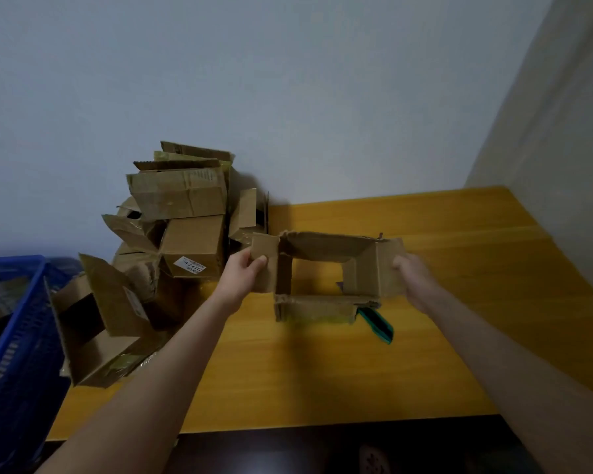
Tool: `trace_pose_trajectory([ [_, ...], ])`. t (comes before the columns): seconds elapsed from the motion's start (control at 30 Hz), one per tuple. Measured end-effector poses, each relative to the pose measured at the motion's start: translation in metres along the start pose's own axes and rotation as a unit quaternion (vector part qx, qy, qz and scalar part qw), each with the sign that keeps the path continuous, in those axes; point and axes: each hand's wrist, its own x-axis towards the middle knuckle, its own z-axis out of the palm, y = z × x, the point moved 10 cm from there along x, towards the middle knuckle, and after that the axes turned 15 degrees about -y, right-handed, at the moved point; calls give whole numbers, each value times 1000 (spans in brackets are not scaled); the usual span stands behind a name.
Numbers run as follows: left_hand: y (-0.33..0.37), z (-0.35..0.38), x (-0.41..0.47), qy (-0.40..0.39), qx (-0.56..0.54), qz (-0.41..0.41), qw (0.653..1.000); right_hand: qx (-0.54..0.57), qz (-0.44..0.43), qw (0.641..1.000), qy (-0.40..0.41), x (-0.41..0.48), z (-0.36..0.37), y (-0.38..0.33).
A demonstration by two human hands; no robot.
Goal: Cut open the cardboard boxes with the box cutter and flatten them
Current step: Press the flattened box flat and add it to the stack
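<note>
Brown open-ended cardboard box (322, 249) is held over the yellow wooden worktop (322, 371), its long axis running 9 to 3 o'clock between both hands. The left hand (245, 277) pinches the 9 o'clock flap, the right hand (413, 278) grips the 3 o'clock flap, and both are equally near. A teal box cutter (377, 323) lies at 5 o'clock.

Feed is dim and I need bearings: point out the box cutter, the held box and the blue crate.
box cutter (378, 323): head view, green handle showing past the box's lower flap.
held box (365, 270): head view, right inner wall.
blue crate (21, 323): head view, mesh side wall.
</note>
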Motion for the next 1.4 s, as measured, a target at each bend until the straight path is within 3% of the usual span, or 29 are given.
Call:
trace_pose_trajectory([
  [0.1,-13,-2,-10,-67,83,-26,994,258,30,964,-55,-1,12,30],
  [0.17,-26,1,-16,-118,169,-48,977,314,59,939,-123,-2,28,42],
  [0.3,-40,18,-20,-192,358,-58,912,308,115,928,-178,4,39,60],
  [0.43,-47,32,-20,-229,472,-46,850,224,159,946,-170,-2,39,60],
  [0.57,-50,36,-22,-221,505,-10,834,212,155,958,-113,-3,37,63],
  [0.7,-53,32,-21,-221,405,7,887,264,111,954,-92,0,35,60],
  [0.77,-57,30,-22,-226,304,-30,925,281,101,950,-86,-1,33,59],
  [0.83,-64,21,-21,-181,209,-83,958,296,98,947,-84,-3,30,59],
  [0.9,-76,1,-17,-88,132,-132,979,309,104,941,-86,-4,30,66],
  [1.0,-109,-6,-20,-28,-54,-207,976,308,121,939,-99,-5,34,82],
  [1.1,-127,-3,-24,31,-226,-214,950,244,143,950,-129,-6,37,100],
  [1.27,-128,-7,-24,74,-245,-149,955,63,162,971,-163,-1,39,119],
  [1.4,-130,-13,-26,70,-234,-123,962,0,126,983,-132,15,52,125],
])
